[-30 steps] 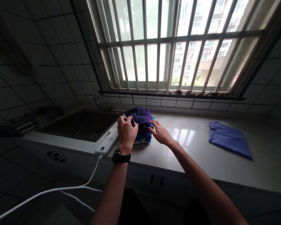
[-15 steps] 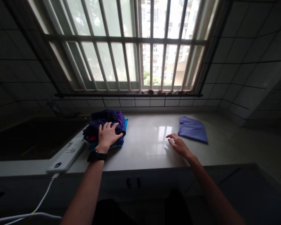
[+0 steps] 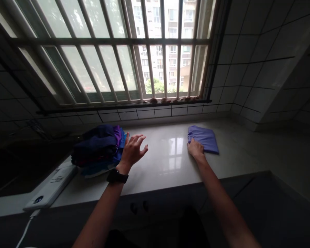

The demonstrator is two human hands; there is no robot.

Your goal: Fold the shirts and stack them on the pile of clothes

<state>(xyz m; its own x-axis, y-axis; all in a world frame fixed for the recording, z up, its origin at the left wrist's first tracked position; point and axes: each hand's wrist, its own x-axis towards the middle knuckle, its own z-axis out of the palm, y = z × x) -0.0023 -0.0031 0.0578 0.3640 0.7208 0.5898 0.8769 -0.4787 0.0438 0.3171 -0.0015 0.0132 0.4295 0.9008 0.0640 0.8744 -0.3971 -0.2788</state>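
Observation:
A folded purple cloth point(image 3: 206, 137) lies flat on the right part of the counter. My right hand point(image 3: 195, 148) is at its near left corner, fingers curled and closed on the fabric; the fingertips are partly hidden. My left hand point(image 3: 133, 148), with a black watch point(image 3: 117, 176) on its wrist, hovers over the counter with fingers spread and nothing in them. Just left of it sits a heap of clothes point(image 3: 96, 144), dark navy on top with purple and blue layers showing.
The pale counter point(image 3: 155, 168) runs below a barred window point(image 3: 144, 43). A white power strip point(image 3: 53, 186) with a white cable point(image 3: 26, 230) lies at the left, beside a dark sink point(image 3: 10, 165). The tiled wall point(image 3: 248, 79) juts out at the right.
My left hand has lifted off the clothes heap and moved right. My right hand has reached the purple cloth and closed on its corner. The view has turned slightly right.

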